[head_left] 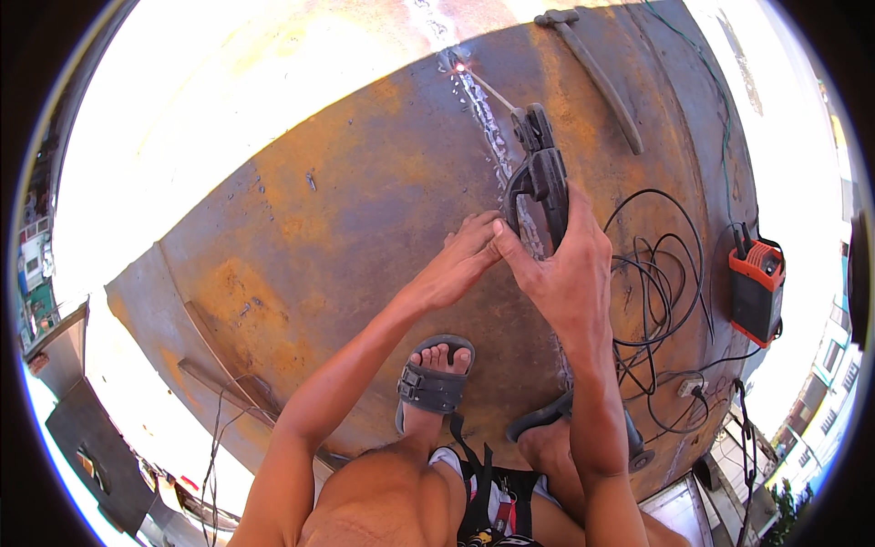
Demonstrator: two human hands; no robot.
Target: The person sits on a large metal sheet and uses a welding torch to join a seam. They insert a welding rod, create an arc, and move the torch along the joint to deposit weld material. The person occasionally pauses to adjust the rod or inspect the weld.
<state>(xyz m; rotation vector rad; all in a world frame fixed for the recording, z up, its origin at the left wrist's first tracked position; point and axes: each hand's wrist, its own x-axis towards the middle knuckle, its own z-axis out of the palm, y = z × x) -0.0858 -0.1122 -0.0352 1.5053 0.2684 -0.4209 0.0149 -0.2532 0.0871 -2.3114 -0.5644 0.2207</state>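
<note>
My right hand (570, 278) grips a black welding electrode holder (547, 173). A thin electrode (493, 91) is clamped in its jaws and slants up and left. Its tip meets a bright glowing spot (460, 67) on a rough grey weld seam (492, 137). This seam runs lengthwise over a rusty, curved steel surface (355, 210). Just left of the holder is my left hand (465, 260), holding nothing, its fingers extended low over the steel and close to my right thumb. Whether they touch the thumb I cannot tell.
A hammer (597, 82) lies right of the seam. Loops of black cable (674, 239) spread near my right forearm. An orange and black welding machine (756, 294) stands at the right edge, by a white socket block (693, 387). My sandalled foot (436, 374) rests on the steel.
</note>
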